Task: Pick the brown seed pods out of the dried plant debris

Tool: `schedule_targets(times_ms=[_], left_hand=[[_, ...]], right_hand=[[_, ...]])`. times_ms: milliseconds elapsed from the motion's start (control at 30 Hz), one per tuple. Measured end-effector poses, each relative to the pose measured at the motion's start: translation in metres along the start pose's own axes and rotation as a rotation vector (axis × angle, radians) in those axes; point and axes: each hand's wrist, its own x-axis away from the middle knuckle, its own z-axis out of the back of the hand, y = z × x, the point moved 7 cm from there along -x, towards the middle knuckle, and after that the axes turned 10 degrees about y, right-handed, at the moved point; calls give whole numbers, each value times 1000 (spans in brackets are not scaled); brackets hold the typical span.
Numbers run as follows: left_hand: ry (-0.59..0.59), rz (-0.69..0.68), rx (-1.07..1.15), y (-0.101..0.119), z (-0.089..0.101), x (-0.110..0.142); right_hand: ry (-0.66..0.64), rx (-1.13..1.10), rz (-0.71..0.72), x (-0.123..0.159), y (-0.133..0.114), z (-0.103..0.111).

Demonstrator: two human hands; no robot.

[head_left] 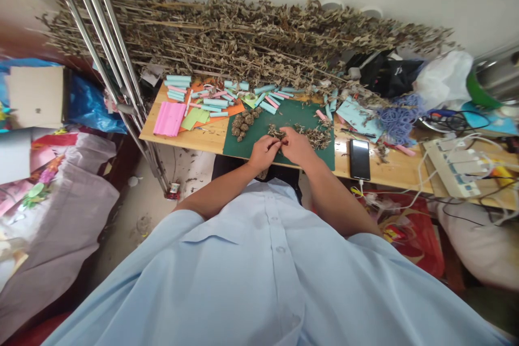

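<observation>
My left hand [263, 152] and my right hand [295, 147] meet over a dark green cutting mat [279, 143], with their fingertips pinched together around a sprig of dried leaves [276, 132]. A loose pile of dried leaves [317, 138] lies just beyond my right hand. Clustered dried seed heads [244, 123] sit on the mat's left part. Light blue paper rolls [214, 101] and pink paper rolls [271, 100] are scattered along the far side of the wooden table [203, 132].
A large heap of dried leafy stems [227, 38] lies behind the table, beside steel tubing [97, 38]. A black phone [360, 159], a tangle of blue rubber bands [399, 118] and a white power strip [453, 173] with cables lie to the right.
</observation>
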Motion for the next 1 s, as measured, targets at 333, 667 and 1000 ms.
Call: schedule_targets(times_ms=[333,667,1000], left_hand=[[24,75,-43,-13,-5,-4],[87,248,-11,-25,-2,-6],[59,307,34,-30,-3,-6]], right_hand=[[13,-23,44,0,-2,1],[78,-126,63,2,6,3],[203,-182,26,-4,22,13]])
